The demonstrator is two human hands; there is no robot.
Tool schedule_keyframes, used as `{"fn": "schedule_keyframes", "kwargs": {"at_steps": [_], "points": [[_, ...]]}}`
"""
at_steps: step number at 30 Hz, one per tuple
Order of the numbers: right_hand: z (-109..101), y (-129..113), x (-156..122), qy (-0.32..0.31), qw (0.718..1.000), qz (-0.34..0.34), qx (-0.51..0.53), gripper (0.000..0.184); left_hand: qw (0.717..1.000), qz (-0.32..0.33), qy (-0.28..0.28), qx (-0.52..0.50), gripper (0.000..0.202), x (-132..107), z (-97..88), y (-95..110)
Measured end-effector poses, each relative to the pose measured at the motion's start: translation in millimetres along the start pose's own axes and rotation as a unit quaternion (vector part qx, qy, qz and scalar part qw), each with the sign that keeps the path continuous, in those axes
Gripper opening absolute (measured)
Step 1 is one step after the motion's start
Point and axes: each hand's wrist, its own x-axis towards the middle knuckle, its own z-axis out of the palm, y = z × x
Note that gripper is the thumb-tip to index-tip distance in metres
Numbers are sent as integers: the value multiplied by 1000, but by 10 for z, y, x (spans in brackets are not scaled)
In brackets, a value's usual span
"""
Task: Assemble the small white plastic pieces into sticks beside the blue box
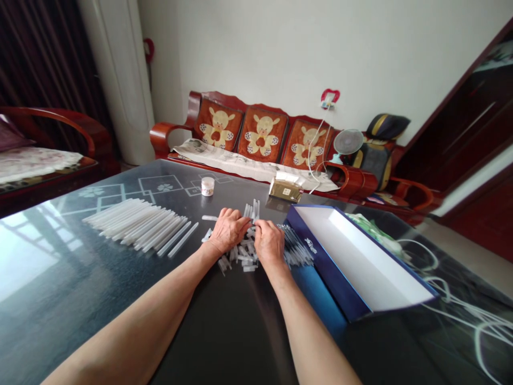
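Observation:
My left hand [229, 230] and my right hand [269, 239] meet over a pile of short translucent pen caps [244, 250] on the dark table. The fingertips of both are pinched close together around a small, thin, dark piece, mostly hidden by the fingers. Just beyond them stand out a few longer clear pieces [252, 208]. To the left lies a broad row of white, tapered pen barrels [138, 224]. Beside my right hand is a bunch of slim, dark-tipped translucent sticks [296, 248], partly covered by that hand.
A blue box [360, 262] with a white inside stands at right. A small white tub [207, 186] and a tissue box [285, 188] are farther back on the glossy table [120, 299]. White cables [460, 299] lie at the right edge; a wooden sofa [240, 133] stands behind.

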Motion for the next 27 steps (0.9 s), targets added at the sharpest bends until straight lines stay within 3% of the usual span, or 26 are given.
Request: {"fn": "schedule_keyframes", "kwargs": {"at_steps": [3, 6, 8, 10, 13, 17, 19, 22, 27], "points": [[-148, 203, 114, -41, 994, 53, -88, 19, 999, -43, 13, 7, 36, 10, 13, -33], [-292, 407, 196, -125, 965, 138, -182, 20, 998, -58, 14, 7, 34, 18, 18, -53], [-353, 499, 210, -163, 949, 161, -217, 26, 999, -52, 10, 1, 33, 22, 19, -53], [-376, 550, 197, -173, 941, 171, -236, 29, 999, -45, 8, -7, 32, 25, 25, -48], [-343, 553, 164, -135, 953, 142, -231, 29, 999, -36, 15, -12, 31, 33, 47, -40], [-204, 391, 166, -41, 996, 46, -63, 31, 999, 0, 41, -21, 30, 43, 64, -10], [-114, 257, 176, -5, 997, 26, 78, 29, 998, 21, 51, -26, 31, 47, 57, 20], [10, 81, 164, -24, 968, 87, 235, 29, 997, 41, 49, -31, 33, 50, 47, 69], [111, -9, 104, -66, 884, 200, 417, 29, 996, 53, 52, -49, 35, 48, 36, 119]]}}
